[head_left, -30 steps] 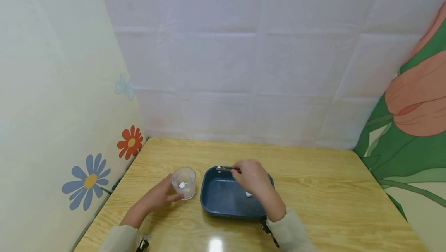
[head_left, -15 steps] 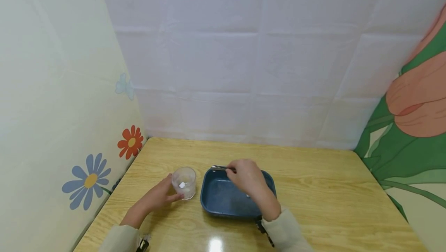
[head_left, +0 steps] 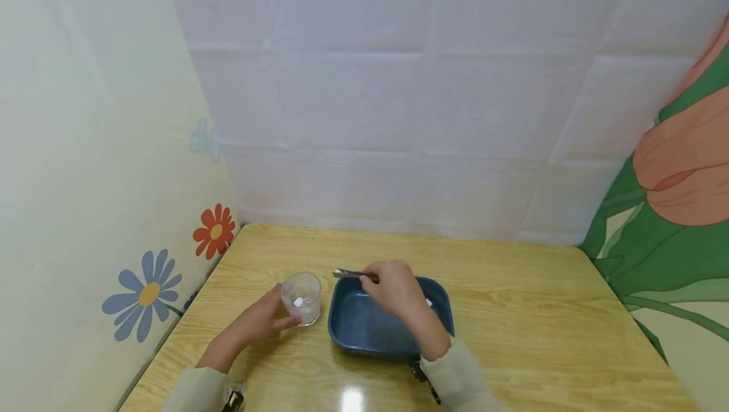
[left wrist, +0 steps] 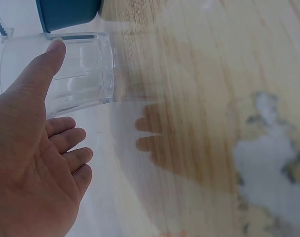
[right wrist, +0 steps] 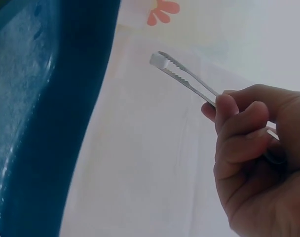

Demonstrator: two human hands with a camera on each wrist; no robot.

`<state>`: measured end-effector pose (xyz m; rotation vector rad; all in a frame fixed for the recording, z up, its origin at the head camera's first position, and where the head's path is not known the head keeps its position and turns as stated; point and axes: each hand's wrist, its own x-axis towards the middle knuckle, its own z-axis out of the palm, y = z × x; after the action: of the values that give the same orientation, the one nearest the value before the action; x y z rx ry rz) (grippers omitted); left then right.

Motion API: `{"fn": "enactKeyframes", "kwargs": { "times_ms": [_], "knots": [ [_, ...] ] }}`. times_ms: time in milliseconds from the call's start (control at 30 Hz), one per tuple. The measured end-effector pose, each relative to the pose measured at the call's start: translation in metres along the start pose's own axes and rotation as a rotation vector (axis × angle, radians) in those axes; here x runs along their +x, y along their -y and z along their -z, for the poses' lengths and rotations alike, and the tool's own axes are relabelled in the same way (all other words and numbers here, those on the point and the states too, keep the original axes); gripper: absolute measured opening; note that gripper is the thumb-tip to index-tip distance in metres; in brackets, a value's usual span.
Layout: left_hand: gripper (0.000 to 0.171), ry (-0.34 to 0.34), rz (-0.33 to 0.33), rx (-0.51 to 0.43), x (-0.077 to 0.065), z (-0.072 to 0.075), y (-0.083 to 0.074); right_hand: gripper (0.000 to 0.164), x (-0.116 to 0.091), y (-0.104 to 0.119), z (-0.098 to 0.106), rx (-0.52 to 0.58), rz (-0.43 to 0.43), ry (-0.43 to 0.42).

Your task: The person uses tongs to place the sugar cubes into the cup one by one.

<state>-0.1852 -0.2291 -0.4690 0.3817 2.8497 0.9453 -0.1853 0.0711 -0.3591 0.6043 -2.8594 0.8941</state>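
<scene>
Your left hand [head_left: 256, 321] grips the glass [head_left: 310, 314] at the blue tray's [head_left: 370, 324] nine o'clock; your right hand [head_left: 391, 285] pinches tweezers [head_left: 354, 274] clasping a white cube [right wrist: 159, 61] toward ten.

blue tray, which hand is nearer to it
Right: the right hand, gripping tweezers, is over the blue tray; the left hand is off to its left, holding the glass.

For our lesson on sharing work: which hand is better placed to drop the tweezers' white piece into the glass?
Probably the right hand: it holds the tweezers that grip the white piece. The left hand is busy at the glass.
</scene>
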Motion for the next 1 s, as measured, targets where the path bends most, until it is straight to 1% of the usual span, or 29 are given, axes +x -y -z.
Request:
{"fn": "enactKeyframes", "kwargs": {
  "times_ms": [167, 267, 433, 767, 1000],
  "knots": [
    [0.089, 0.001, -0.001, 0.0, 0.0, 0.0, 0.001, 0.018, 0.002, 0.002, -0.006, 0.041, 0.016, -0.012],
    [0.089, 0.002, -0.004, -0.004, 0.0, 0.0, 0.001, 0.017, 0.003, 0.003, -0.009, 0.042, 0.023, -0.027],
    [0.088, 0.004, 0.005, -0.011, 0.0, 0.0, 0.0, 0.016, 0.005, 0.006, -0.013, 0.072, 0.013, -0.016],
    [0.088, 0.009, 0.016, -0.006, 0.0, 0.0, 0.0, 0.016, 0.005, 0.011, -0.019, 0.108, 0.047, -0.022],
    [0.087, 0.001, 0.004, -0.002, 0.0, 0.0, 0.0, 0.017, 0.005, 0.016, -0.023, 0.131, 0.06, -0.01]
  ]
}}
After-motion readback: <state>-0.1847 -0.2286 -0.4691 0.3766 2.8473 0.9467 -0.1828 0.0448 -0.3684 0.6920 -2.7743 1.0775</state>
